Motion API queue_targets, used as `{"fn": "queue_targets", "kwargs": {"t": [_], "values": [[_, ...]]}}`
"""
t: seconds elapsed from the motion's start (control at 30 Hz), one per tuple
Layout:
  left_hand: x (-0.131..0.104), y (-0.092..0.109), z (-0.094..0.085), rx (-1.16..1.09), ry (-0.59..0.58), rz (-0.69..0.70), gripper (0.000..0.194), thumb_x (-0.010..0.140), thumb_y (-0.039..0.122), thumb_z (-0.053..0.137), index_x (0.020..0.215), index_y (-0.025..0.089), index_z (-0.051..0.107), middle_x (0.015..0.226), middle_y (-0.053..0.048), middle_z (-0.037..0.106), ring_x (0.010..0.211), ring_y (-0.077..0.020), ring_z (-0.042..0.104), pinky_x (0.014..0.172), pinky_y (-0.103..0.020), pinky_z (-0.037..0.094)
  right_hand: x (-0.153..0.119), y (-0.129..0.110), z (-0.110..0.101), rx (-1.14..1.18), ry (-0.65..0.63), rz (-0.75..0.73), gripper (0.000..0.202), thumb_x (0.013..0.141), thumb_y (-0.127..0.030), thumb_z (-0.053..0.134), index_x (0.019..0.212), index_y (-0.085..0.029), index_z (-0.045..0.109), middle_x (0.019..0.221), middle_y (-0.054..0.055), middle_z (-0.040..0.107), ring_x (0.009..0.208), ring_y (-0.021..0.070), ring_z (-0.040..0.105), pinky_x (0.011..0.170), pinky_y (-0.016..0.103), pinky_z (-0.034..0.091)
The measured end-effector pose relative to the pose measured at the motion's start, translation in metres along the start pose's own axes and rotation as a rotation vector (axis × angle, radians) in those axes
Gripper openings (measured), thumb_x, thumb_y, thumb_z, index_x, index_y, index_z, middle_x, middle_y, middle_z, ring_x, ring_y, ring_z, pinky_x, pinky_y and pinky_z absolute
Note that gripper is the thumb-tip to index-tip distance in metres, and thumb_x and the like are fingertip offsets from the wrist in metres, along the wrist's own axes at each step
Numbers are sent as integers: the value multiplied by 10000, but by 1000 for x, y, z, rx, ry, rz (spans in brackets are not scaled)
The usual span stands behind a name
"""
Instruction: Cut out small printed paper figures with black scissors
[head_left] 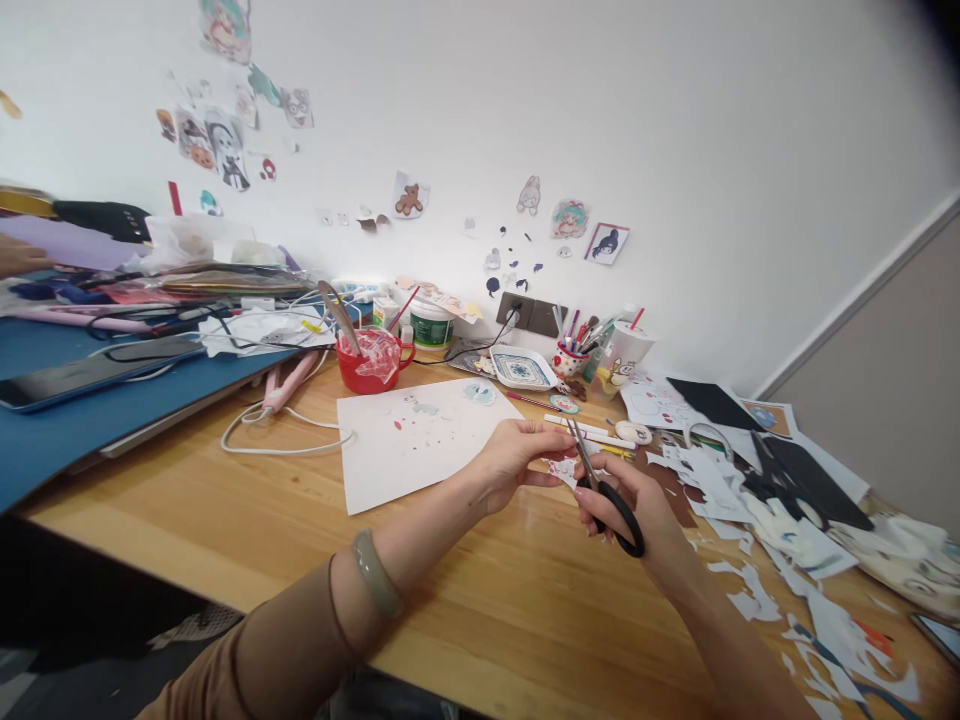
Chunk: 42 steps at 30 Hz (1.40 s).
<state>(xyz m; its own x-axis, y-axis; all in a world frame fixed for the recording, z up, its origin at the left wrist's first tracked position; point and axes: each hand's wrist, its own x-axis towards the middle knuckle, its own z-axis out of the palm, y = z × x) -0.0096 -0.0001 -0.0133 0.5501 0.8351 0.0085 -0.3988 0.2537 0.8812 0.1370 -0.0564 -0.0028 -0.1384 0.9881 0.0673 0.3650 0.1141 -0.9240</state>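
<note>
The left hand (514,465) is reaching out above the counter (480,600), its grip closing thumb and fingers on a small paper piece (562,470); this is probably keeping the thin piece steady while leaving part of its edge free. The right hand (634,500) is holding black-handled scissors (592,478), its grip wrapping around the handles so that the blades are pointing up and away from the wrist, right beside the left fingertips. The blades are appearing slightly parted, though whether they are touching the paper I cannot tell. Both hands are meeting just right of a white sheet (375,460), which is lying flat and bearing small coloured cutouts, likely so that the tiny bits are staying together and showing up against white. Loose paper scraps (754,590) are lying to the right, seemingly where they are leaving the space under the hands free.

The paper piece itself is hanging between the two hands, near white markers (592,436). It is looking small, thin and pale, and is showing reddish-pink markings; its outline is seeming uneven, but fingers and scissors are hiding part of it, so its full shape is remaining unclear.
</note>
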Motion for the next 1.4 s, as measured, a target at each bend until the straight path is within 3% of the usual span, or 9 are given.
{"fn": "queue_targets", "kwargs": {"t": [0.63,1.4], "values": [[-1,-2,1,-74,-29,-5,217,585,305,690,708,137,628,684,-26,592,685,-111,528,580,-218,389,1,5,0,-2,-13,-43,157,728,-287,569,787,-207,447,479,-84,495,427,72,455,418,181,359],[0,4,-2,10,-55,5,222,596,327,674,709,141,631,717,-41,595,707,-123,531,593,-224,416,0,4,-1,13,3,-18,156,701,-308,587,774,-216,484,500,-75,513,417,83,483,393,187,386]]}}
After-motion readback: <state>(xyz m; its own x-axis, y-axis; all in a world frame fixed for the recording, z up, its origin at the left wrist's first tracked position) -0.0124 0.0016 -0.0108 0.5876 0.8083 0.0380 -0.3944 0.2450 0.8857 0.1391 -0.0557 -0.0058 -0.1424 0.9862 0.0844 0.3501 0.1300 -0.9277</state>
